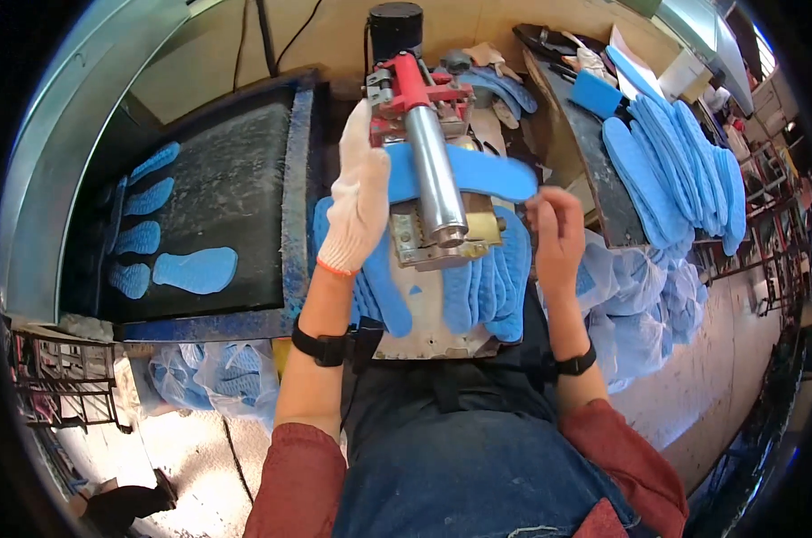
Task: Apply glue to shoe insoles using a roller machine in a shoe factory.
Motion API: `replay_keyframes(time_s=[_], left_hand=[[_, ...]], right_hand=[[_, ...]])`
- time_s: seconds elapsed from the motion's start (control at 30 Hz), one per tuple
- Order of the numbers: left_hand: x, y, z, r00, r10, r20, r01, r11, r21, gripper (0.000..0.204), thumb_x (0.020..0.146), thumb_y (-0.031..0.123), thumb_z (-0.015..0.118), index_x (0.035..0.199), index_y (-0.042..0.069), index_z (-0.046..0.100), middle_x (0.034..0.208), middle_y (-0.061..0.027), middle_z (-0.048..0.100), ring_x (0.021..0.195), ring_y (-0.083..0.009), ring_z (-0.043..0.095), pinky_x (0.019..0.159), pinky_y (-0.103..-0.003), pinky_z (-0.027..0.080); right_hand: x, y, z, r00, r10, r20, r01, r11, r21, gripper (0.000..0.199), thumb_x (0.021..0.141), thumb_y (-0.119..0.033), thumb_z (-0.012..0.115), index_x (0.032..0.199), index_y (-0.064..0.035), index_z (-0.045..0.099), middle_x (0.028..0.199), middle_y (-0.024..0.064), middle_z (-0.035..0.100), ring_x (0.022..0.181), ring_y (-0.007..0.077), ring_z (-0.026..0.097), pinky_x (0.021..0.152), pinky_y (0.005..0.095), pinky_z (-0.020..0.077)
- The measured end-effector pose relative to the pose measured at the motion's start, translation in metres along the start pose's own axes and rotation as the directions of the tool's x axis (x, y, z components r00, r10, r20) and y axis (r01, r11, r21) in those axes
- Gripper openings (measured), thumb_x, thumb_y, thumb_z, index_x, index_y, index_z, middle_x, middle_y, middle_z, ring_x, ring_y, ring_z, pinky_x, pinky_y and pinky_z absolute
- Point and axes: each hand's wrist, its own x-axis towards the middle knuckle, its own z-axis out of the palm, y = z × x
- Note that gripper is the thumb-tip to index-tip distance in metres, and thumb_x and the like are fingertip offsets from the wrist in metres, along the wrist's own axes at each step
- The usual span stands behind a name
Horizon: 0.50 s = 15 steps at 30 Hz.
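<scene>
A blue insole (491,170) lies crosswise under the shiny metal roller (437,179) of a small red-topped machine (415,94). My left hand (359,193), in a white knit glove with an orange-edged cuff, stands at the insole's left end. Its fingers stretch upward and its thumb side overlaps that end. Bare, my right hand (560,224) is just below the right tip of the insole, fingers loosely bent and apart, holding nothing that I can see. Below the roller, several more blue insoles (478,296) stand in rows on the machine's table.
At left, a dark belt (236,170) with a blue frame carries several insoles (195,270). A stack of insoles (670,170) fills a dark side table at right, with a blue box (595,92) behind. Clear bags of insoles (639,291) sit below it; another bag (236,377) is lower left.
</scene>
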Motion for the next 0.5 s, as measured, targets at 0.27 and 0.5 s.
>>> replay_keyframes(time_s=[0.27,0.5], left_hand=[[-0.041,-0.025,-0.040,0.999,0.048,0.023,-0.053,0.870,0.490,0.064,0.102,0.046,0.015,0.145,0.000,0.023,0.144,-0.0137,0.035,0.136,-0.0232,0.028,0.114,-0.036,0.018],[-0.127,-0.012,-0.036,0.930,-0.331,-0.158,0.322,0.944,-0.078,0.063,0.103,0.044,0.018,0.141,-0.005,0.032,0.143,-0.0120,0.037,0.132,-0.0187,0.034,0.112,-0.031,0.023]], right_hand=[[-0.062,0.068,0.034,0.931,0.194,0.311,0.042,0.787,-0.616,0.024,0.084,-0.010,0.062,0.107,-0.0057,0.059,0.100,0.0152,0.063,0.090,0.0272,0.062,0.080,0.0355,0.0486],[-0.074,0.117,0.038,0.864,0.023,0.504,0.444,0.438,-0.782,0.033,0.070,-0.020,0.073,0.101,-0.0089,0.069,0.100,0.0157,0.066,0.091,0.0372,0.062,0.080,0.0448,0.0497]])
